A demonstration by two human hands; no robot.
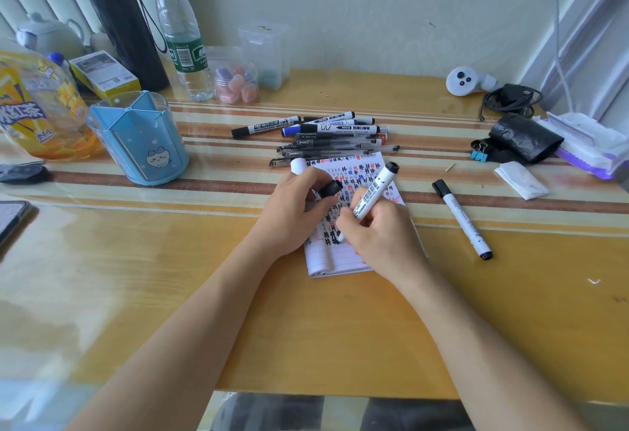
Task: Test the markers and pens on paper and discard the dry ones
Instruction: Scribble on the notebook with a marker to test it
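Observation:
My right hand [377, 240] grips a white whiteboard marker [372, 195], its tip down on the lined paper [343, 260], which is covered in black, red and blue test marks. My left hand [296, 209] rests on the paper's left side and pinches a black cap [332, 188]; a white cylindrical piece [298, 165] pokes out above its fingers. A pile of markers and pens [326, 136] lies just beyond the paper. One capped white marker [463, 219] lies alone to the right.
A blue pen holder [143, 144] stands left of the pile. Bottles, a black flask [122, 22] and small jars line the back wall. A black bag roll [524, 137], binder clip, folded tissue [522, 180] and a white controller [466, 81] sit at the right.

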